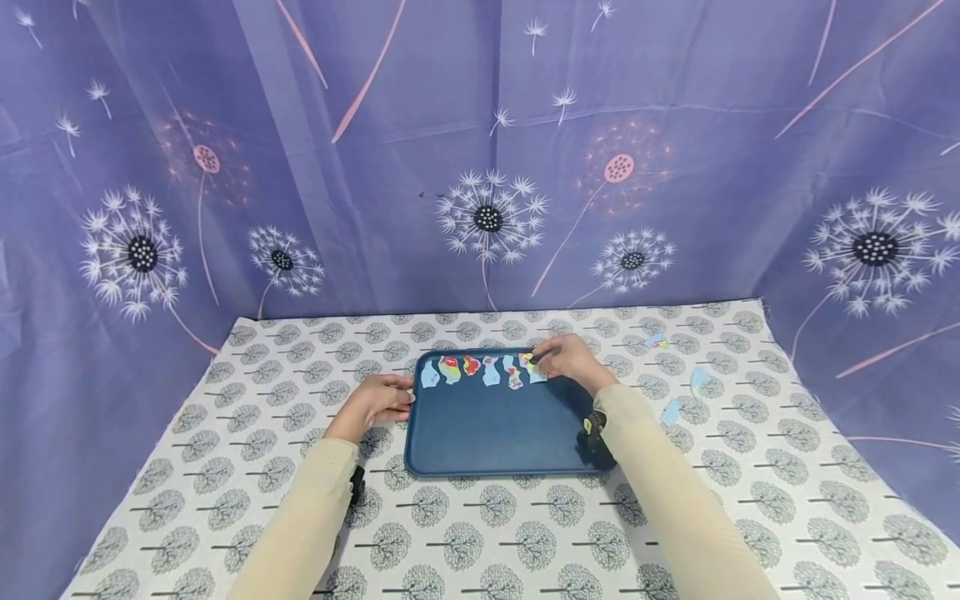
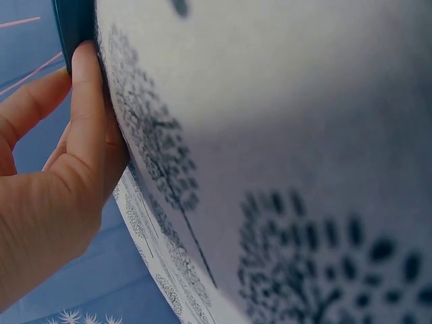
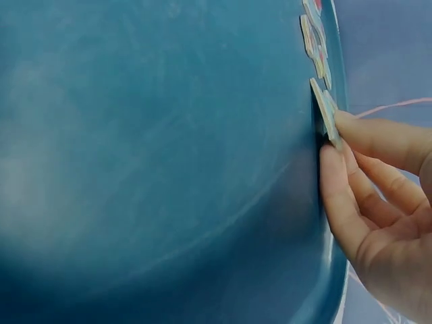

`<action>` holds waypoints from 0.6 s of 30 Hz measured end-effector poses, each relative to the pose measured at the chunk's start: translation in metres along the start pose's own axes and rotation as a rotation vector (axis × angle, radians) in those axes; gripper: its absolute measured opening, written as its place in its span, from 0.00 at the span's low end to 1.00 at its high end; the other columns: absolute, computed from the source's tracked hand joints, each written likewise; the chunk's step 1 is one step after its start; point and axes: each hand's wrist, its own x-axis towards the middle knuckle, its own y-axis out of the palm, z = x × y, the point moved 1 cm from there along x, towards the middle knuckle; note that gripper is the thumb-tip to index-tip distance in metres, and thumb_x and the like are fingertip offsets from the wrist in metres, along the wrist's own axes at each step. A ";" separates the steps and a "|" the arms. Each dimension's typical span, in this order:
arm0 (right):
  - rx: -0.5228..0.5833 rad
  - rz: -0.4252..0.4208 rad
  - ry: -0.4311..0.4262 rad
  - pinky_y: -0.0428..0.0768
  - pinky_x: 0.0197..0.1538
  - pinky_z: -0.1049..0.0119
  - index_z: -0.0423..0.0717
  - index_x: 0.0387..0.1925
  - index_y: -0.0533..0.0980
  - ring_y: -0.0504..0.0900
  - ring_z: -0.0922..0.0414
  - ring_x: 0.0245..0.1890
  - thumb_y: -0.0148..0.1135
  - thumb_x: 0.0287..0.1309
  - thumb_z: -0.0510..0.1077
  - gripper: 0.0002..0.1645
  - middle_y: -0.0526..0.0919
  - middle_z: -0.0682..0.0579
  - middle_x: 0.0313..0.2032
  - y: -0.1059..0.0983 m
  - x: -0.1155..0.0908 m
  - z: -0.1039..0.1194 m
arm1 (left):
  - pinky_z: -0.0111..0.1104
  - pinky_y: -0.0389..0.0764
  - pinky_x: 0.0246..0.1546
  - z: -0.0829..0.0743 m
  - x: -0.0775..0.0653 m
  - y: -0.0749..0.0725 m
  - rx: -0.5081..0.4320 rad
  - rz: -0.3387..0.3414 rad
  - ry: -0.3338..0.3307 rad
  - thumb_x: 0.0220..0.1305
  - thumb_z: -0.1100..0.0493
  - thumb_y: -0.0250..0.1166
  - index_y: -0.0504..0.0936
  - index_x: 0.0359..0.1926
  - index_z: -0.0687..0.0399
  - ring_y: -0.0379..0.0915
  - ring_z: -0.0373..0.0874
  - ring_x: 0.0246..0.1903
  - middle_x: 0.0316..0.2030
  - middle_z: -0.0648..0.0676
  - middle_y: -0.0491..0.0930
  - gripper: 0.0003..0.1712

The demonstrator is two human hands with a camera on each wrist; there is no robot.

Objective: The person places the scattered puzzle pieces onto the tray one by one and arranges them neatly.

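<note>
A dark blue tray (image 1: 487, 433) lies on the cloth-covered table. Along its far edge several small, irregularly cut puzzle pieces (image 1: 491, 371) stand in a row, light blue with red, yellow and green print. My right hand (image 1: 572, 362) pinches the rightmost puzzle piece (image 3: 324, 111) between thumb and fingers, low over the tray near its far right corner. That piece is seen edge-on and tilted in the right wrist view. At the tray's left rim, my left hand (image 1: 369, 404) holds the edge with thumb and finger, its fingertips on the rim (image 2: 75, 40).
To the right of the tray, loose pieces lie on the tablecloth: a light blue piece (image 1: 671, 412), a curved blue one (image 1: 699, 382) and a multicoloured one (image 1: 657, 340) farther back. A purple dandelion-print curtain (image 1: 390, 208) hangs behind and beside the table.
</note>
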 end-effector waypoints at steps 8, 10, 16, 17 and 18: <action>-0.099 -0.031 -0.006 0.86 0.33 0.66 0.34 0.43 0.81 0.82 0.58 0.23 0.71 0.46 0.30 0.18 0.85 0.45 0.30 0.001 0.001 0.003 | 0.32 0.87 0.35 -0.001 -0.001 0.000 -0.018 0.004 -0.011 0.61 0.75 0.60 0.70 0.63 0.68 0.79 0.43 0.26 0.32 0.59 0.80 0.28; -0.116 -0.037 0.000 0.86 0.32 0.66 0.35 0.42 0.81 0.82 0.58 0.23 0.71 0.46 0.30 0.17 0.85 0.45 0.30 0.001 0.001 0.003 | 0.31 0.87 0.35 -0.002 -0.002 0.001 -0.019 0.003 -0.011 0.61 0.75 0.60 0.70 0.63 0.68 0.79 0.43 0.27 0.32 0.59 0.79 0.27; -0.097 -0.024 -0.012 0.86 0.32 0.66 0.32 0.41 0.81 0.82 0.59 0.23 0.71 0.45 0.29 0.17 0.85 0.43 0.29 0.000 0.003 0.002 | 0.31 0.87 0.34 -0.002 -0.002 0.001 -0.014 0.007 -0.009 0.61 0.75 0.60 0.70 0.63 0.68 0.79 0.44 0.27 0.32 0.60 0.79 0.27; -0.089 -0.022 -0.015 0.86 0.32 0.66 0.32 0.42 0.81 0.82 0.59 0.23 0.71 0.45 0.29 0.17 0.85 0.42 0.29 -0.001 0.003 0.002 | 0.31 0.87 0.34 -0.002 -0.002 0.001 -0.014 0.006 -0.011 0.61 0.75 0.60 0.70 0.63 0.68 0.79 0.44 0.27 0.32 0.60 0.79 0.27; -0.079 -0.019 -0.019 0.87 0.32 0.65 0.31 0.42 0.80 0.83 0.58 0.23 0.71 0.45 0.28 0.18 0.85 0.41 0.30 -0.001 0.003 0.001 | 0.31 0.87 0.34 -0.001 -0.002 0.001 -0.013 0.007 -0.012 0.61 0.75 0.59 0.70 0.63 0.68 0.79 0.43 0.26 0.32 0.60 0.79 0.28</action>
